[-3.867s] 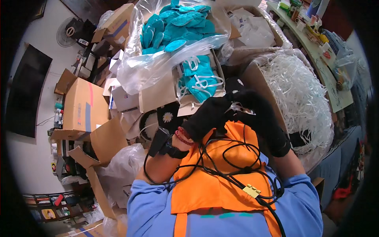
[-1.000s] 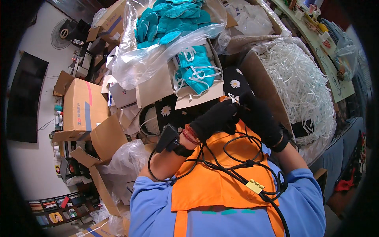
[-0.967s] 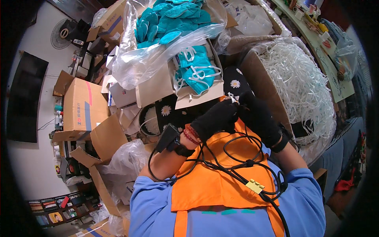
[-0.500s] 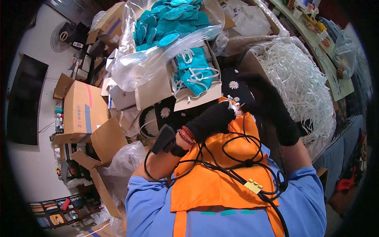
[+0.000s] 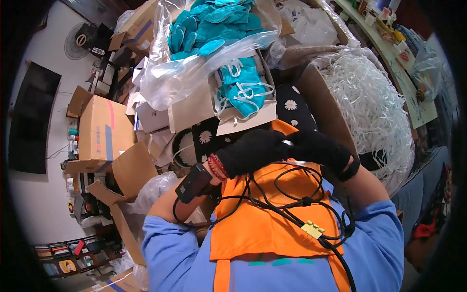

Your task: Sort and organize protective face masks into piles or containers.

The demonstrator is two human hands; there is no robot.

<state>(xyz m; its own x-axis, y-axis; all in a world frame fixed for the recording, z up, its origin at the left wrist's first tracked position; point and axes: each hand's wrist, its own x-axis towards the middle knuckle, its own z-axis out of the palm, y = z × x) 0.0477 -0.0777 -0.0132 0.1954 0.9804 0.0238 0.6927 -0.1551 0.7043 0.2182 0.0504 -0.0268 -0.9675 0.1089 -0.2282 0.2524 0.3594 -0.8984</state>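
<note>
In black gloves, my left hand (image 5: 254, 152) and my right hand (image 5: 321, 150) meet over my lap, above the orange apron (image 5: 272, 228). Their fingers are closed. Between the fingertips shows a small whitish piece of strap (image 5: 288, 143), mostly hidden by the gloves; another white bit peeks out beneath the right hand. What the right fingers grip is hidden. Just beyond the hands stands an open carton (image 5: 245, 122) of teal masks (image 5: 247, 99) with white straps.
A plastic-lined box of teal mask pieces (image 5: 211, 47) stands farther off. To the right, a big carton holds tangled white straps (image 5: 362, 95). Black cables (image 5: 292, 211) loop over my apron. Open cardboard boxes (image 5: 107, 129) crowd the left. A daisy-patterned black cloth (image 5: 292, 104) lies beyond my hands.
My right hand has come down and left to join the left hand. My left hand has shifted slightly left and down. The white strap bundle is now mostly covered.
</note>
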